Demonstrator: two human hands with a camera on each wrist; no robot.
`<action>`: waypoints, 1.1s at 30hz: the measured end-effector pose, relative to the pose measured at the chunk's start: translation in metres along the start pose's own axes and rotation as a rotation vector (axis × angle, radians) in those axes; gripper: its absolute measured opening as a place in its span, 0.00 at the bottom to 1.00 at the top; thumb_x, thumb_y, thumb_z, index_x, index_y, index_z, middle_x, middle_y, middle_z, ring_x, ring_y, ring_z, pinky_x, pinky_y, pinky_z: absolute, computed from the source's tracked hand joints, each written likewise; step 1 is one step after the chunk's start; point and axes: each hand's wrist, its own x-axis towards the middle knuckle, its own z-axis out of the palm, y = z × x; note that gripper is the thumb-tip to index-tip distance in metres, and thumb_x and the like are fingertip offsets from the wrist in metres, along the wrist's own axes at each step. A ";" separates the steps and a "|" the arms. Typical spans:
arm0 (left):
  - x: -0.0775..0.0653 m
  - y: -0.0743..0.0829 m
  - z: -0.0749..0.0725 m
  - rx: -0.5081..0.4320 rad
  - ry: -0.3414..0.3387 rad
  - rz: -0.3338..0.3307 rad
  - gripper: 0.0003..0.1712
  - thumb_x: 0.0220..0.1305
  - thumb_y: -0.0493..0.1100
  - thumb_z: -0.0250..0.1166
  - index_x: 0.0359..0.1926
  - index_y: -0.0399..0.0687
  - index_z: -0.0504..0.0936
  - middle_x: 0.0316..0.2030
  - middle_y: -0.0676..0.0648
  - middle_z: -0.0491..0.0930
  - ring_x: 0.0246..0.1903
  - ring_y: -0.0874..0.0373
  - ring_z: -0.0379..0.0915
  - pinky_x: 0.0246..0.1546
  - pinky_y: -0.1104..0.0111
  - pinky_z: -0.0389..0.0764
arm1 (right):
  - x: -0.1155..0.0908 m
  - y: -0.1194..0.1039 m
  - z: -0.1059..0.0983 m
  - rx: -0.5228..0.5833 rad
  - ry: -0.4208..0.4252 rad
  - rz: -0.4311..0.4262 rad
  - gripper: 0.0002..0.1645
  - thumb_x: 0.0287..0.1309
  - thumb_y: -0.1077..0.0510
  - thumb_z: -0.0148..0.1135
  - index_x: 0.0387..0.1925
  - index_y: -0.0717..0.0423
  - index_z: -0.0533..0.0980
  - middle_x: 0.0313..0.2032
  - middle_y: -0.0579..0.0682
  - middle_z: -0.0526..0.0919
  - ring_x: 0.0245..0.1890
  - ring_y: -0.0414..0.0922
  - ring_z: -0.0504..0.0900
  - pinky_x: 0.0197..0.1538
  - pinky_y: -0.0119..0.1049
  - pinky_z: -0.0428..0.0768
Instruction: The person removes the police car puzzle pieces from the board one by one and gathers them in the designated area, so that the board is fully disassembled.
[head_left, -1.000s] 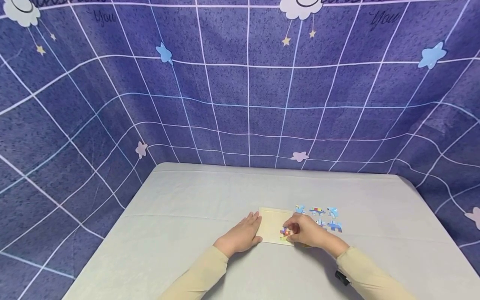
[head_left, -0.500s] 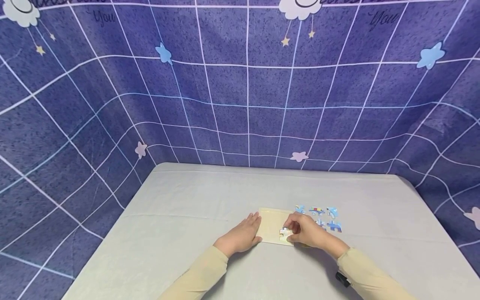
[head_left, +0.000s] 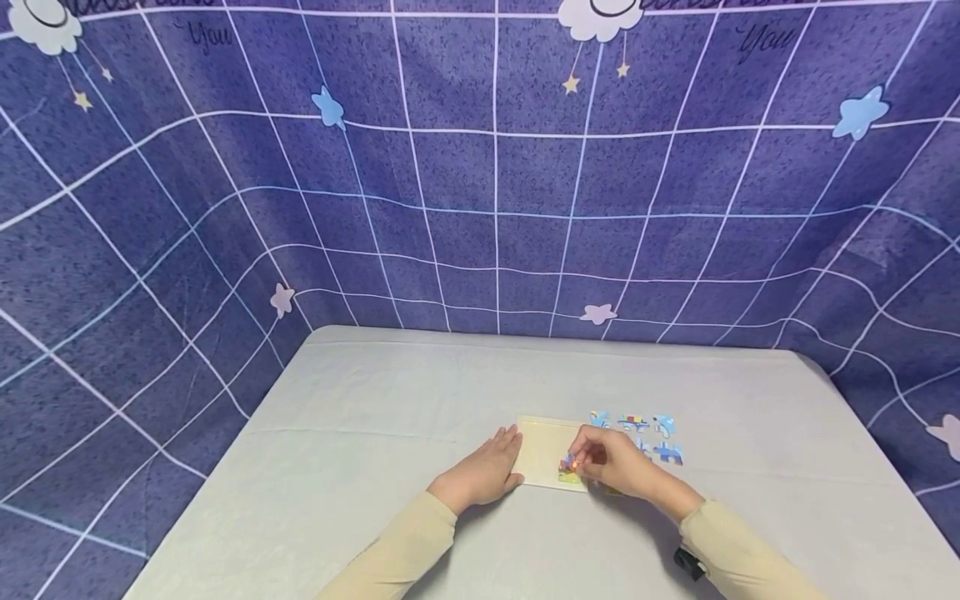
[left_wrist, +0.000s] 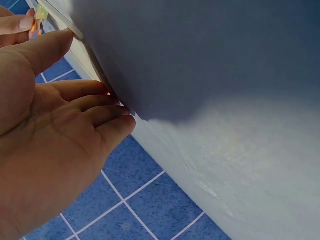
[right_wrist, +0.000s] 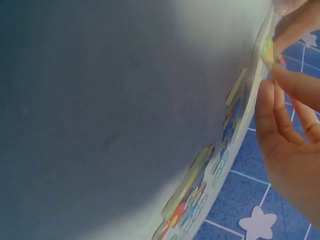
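A pale wooden puzzle tray (head_left: 538, 450) lies flat on the table. Along its left edge rests my left hand (head_left: 483, 469), the fingers nearly straight; the left wrist view shows thumb and fingertips touching the tray's rim. Over the tray's lower right part, my right hand (head_left: 611, 461) pinches a jigsaw piece (head_left: 567, 475) between thumb and fingers. Its printed side, with red, blue and yellow-green, faces up in the head view. In the right wrist view the piece (right_wrist: 268, 50) looks tilted at the fingertips. Whether it touches the tray I cannot tell.
Several jigsaw pieces (head_left: 664, 426), mostly blue, lie loose on the table to the right of the tray. My right hand and forearm hide some of them. A dark blue grid-patterned curtain (head_left: 465, 208) hangs behind the grey-covered table (head_left: 360, 392).
The jigsaw piece turned over in my right fingers: printed side up, then plain pale side up, now printed side up again. My left hand has stayed in place.
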 end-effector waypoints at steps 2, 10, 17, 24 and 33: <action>0.000 0.000 0.000 -0.001 0.001 -0.001 0.37 0.69 0.50 0.56 0.69 0.30 0.59 0.71 0.36 0.55 0.71 0.44 0.49 0.70 0.57 0.56 | -0.001 0.000 -0.005 0.040 0.001 0.028 0.12 0.49 0.76 0.64 0.34 0.61 0.77 0.28 0.55 0.80 0.30 0.42 0.79 0.35 0.31 0.81; -0.001 0.001 -0.002 -0.003 -0.007 0.003 0.37 0.69 0.50 0.56 0.70 0.30 0.58 0.72 0.36 0.54 0.71 0.44 0.48 0.70 0.57 0.56 | -0.022 0.005 -0.044 0.133 0.070 0.047 0.10 0.55 0.73 0.61 0.41 0.69 0.77 0.32 0.60 0.82 0.30 0.46 0.83 0.34 0.38 0.85; -0.002 0.001 -0.003 -0.007 -0.006 0.004 0.37 0.70 0.50 0.56 0.69 0.29 0.58 0.71 0.35 0.54 0.71 0.43 0.49 0.70 0.57 0.56 | -0.058 0.016 -0.079 0.143 0.124 0.137 0.13 0.61 0.68 0.60 0.46 0.74 0.75 0.35 0.63 0.83 0.32 0.42 0.84 0.36 0.39 0.85; -0.001 0.003 -0.004 -0.018 -0.012 -0.006 0.37 0.69 0.49 0.57 0.69 0.30 0.58 0.71 0.36 0.54 0.71 0.44 0.49 0.70 0.57 0.56 | -0.089 0.031 -0.092 0.115 0.126 0.177 0.13 0.61 0.70 0.57 0.45 0.78 0.74 0.33 0.59 0.83 0.31 0.40 0.84 0.34 0.36 0.85; -0.002 0.003 -0.004 -0.013 -0.004 0.001 0.37 0.69 0.49 0.57 0.69 0.29 0.59 0.71 0.35 0.55 0.71 0.43 0.50 0.69 0.57 0.57 | -0.104 0.045 -0.090 0.134 0.093 0.173 0.13 0.57 0.74 0.57 0.43 0.81 0.73 0.30 0.60 0.82 0.28 0.39 0.82 0.31 0.37 0.84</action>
